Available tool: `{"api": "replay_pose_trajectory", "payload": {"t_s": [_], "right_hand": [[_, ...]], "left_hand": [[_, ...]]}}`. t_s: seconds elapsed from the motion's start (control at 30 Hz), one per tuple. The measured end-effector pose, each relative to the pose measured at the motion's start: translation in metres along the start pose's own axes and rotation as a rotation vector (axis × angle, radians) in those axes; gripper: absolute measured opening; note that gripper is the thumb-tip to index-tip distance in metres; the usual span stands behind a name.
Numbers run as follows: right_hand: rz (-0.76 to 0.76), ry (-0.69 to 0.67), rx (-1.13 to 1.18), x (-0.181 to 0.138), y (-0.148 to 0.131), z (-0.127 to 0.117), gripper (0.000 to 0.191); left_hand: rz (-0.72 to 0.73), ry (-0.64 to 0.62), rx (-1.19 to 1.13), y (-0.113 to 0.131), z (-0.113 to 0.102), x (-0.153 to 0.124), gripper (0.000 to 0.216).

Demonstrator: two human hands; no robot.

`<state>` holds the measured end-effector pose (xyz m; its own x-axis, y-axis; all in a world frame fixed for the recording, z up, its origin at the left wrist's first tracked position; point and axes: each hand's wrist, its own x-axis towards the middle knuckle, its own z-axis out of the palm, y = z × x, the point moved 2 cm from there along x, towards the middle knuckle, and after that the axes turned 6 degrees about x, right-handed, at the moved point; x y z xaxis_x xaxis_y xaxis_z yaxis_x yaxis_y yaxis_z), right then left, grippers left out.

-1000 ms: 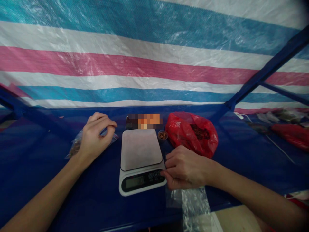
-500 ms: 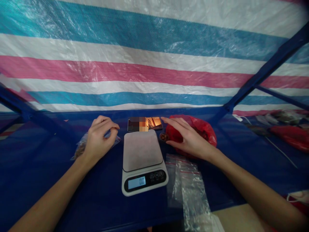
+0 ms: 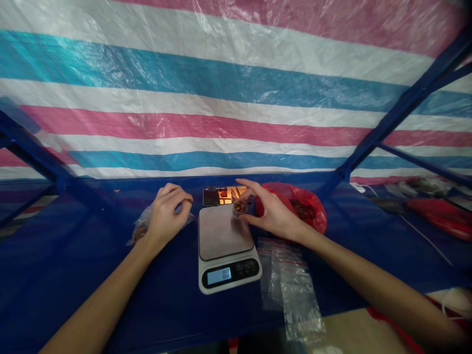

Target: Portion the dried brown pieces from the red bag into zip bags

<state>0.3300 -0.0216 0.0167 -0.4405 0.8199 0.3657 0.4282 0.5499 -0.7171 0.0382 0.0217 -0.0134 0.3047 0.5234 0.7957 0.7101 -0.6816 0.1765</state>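
Note:
My right hand (image 3: 267,209) grips a small clear cup (image 3: 240,206) of brown pieces between thumb and fingers. The cup is over the far right corner of the metal plate of a white kitchen scale (image 3: 224,233); whether it touches the plate I cannot tell. The scale's display (image 3: 219,276) reads 0.0. Left of the scale, my left hand (image 3: 169,209) is curled in a loose pinch at a clear plastic bag (image 3: 142,223) with brown contents. Anything between those fingertips is too small to make out. Just behind the right hand sits an open red plastic bag (image 3: 315,206) with dark pieces inside.
A phone (image 3: 216,195) with a lit screen lies behind the scale. Several clear zip bags (image 3: 295,285) overlap at the table's front edge, right of the scale. Blue metal bars (image 3: 383,125) slant up at both sides. Another red bag (image 3: 440,216) lies far right.
My right hand has taken hold of the small cup and moved it left, from beside the scale to above its plate. My left hand keeps its curled pose by the bag. The view has shifted.

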Motion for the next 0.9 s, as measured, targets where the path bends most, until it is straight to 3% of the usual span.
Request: {"api": "replay_pose_trajectory", "payload": {"t_s": [0.2, 0.33, 0.43, 0.5, 0.53, 0.6, 0.7, 0.8, 0.9], "right_hand": [[-0.032, -0.157, -0.077, 0.005, -0.015, 0.028, 0.088], [-0.027, -0.083, -0.125, -0.019, -0.017, 0.011, 0.083], [-0.015, 0.034, -0.203, -0.056, -0.019, -0.015, 0.043], [0.02, 0.04, -0.252, -0.087, -0.019, -0.03, 0.01], [0.051, 0.03, -0.255, -0.104, -0.018, -0.034, 0.004], [0.112, 0.049, -0.245, -0.134, -0.017, -0.038, 0.002], [0.184, 0.107, -0.258, -0.167, -0.017, -0.03, 0.017], [0.197, 0.128, -0.327, -0.179, -0.017, -0.012, 0.025], [0.153, 0.113, -0.385, -0.174, -0.01, 0.003, 0.019]], "left_hand": [[-0.021, -0.009, 0.004, -0.001, -0.001, 0.0, 0.025], [-0.05, -0.009, 0.003, -0.004, 0.0, 0.0, 0.025], [-0.066, -0.009, -0.004, -0.004, 0.0, 0.0, 0.025], [-0.072, -0.011, -0.005, -0.003, 0.0, 0.001, 0.025], [-0.076, -0.012, -0.004, -0.002, 0.0, 0.001, 0.025], [-0.084, -0.015, -0.001, 0.0, 0.0, 0.001, 0.025], [-0.087, -0.023, -0.004, 0.002, 0.001, 0.001, 0.024], [-0.084, -0.025, -0.007, 0.002, 0.001, 0.0, 0.025], [-0.078, -0.016, -0.009, 0.0, 0.001, 0.0, 0.027]]}}
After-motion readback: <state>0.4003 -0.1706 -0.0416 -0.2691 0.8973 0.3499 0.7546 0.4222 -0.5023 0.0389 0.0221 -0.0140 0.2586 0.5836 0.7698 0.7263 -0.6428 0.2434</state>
